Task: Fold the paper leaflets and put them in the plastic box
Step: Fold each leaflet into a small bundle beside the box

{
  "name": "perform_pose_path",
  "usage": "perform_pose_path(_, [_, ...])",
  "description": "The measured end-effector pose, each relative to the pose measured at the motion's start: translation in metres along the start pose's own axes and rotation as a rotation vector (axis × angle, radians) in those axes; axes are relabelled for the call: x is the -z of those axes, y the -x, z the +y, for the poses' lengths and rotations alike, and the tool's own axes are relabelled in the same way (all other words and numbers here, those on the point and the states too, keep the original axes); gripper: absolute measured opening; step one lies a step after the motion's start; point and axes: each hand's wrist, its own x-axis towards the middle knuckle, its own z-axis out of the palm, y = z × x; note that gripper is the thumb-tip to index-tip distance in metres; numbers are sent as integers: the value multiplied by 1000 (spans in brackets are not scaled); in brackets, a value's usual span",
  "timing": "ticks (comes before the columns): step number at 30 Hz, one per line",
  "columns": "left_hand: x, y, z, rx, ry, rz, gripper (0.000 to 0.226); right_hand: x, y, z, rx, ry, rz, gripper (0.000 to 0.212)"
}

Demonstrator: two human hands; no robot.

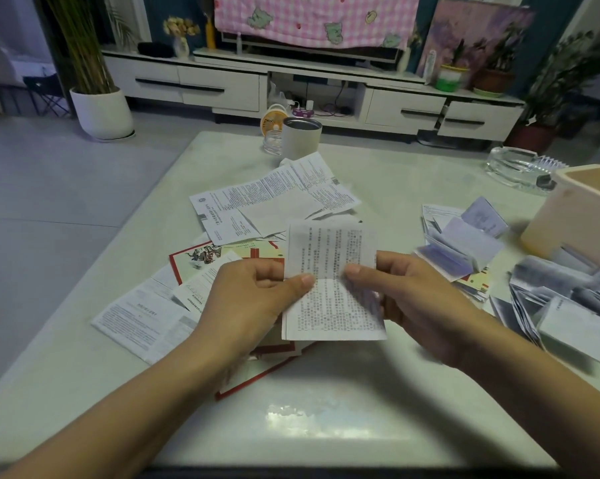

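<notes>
- Head view: unfolded leaflets (274,198) clutter mid-tabletop (326,392); plastic box (582,216) at right edge.
- Left hand (253,299) and right hand (416,299) pinch one leaflet (329,257) by its side edges.

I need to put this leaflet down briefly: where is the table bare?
Bare table lies between the held leaflet and the near edge, and farther off between the unfolded leaflets and the glass ashtray. The middle is crowded with unfolded leaflets; the right side, beside the plastic box, with folded leaflets.

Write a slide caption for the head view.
Left hand and right hand pinch a leaflet over the table; folded leaflets lie beside the plastic box.
</notes>
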Motion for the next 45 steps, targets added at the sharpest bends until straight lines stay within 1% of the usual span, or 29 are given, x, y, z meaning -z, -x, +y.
perform_pose_path(4, [-1, -1, -1, -3, -45, -16, 5, 2, 1, 6, -24, -61, 9, 21])
perform_pose_path(9, [-3, -3, -2, -2, -91, -53, 7, 2, 3, 11, 8, -101, 43, 38])
perform_pose_path(20, [-8, -8, -4, 43, -140, -64, 13, 9, 2, 13, 32, -136, 64, 40])
perform_pose_path(22, [-7, -8, -3, 42, -158, -68, 13, 10, 0, 12, 26, -133, 79, 35])
perform_pose_path(25, [-9, -8, -2, 39, -163, -79, 15, 13, -1, 10, 32, -91, 170, 19])
perform_pose_path(27, [-11, -9, -3, 36, -162, -74, 18, 15, -1, 9, 27, -74, 230, 14])
perform_pose_path(29, [-12, -9, -4, 48, -183, -78, 22, 15, -1, 9, 17, -87, 273, 17])
perform_pose_path(31, [-13, -9, -6, 102, -176, -99, 21, 14, -2, 10, 24, -103, 295, 23])
perform_pose_path(32, [-11, -9, -5, 138, -154, -114, 19, 13, -2, 11, 39, -82, 303, 25])
perform_pose_path(34, [-5, -11, -3, 171, -96, -115, 16, 13, -2, 12, 79, 56, 300, 28])
perform_pose_path(35, [-1, -13, -1, 153, -98, -107, 23, 12, -1, 12, 90, 134, 266, 29])
perform_pose_path(37, [6, -16, 2, 72, -205, -136, 47, 10, 2, 11, 82, 228, 156, 27])
perform_pose_path(38, [7, -16, 4, 28, -263, -181, 52, 7, 4, 10, 74, 259, 98, 24])
perform_pose_path(39, [6, -13, 6, -8, -303, -233, 53, 4, 6, 10, 71, 288, 45, 20])
perform_pose_path(41, [0, -10, 5, -76, -343, -312, 42, -2, 10, 12, 89, 331, -18, 17])
perform_pose_path(42, [-3, -9, 3, -125, -366, -318, 34, -4, 11, 14, 101, 337, -29, 16])
perform_pose_path(44, [-8, -11, -2, -215, -407, -256, 21, -7, 11, 16, 112, 328, -29, 17])
perform_pose_path(45, [-9, -12, -3, -250, -422, -218, 18, -7, 11, 17, 114, 316, -26, 19])
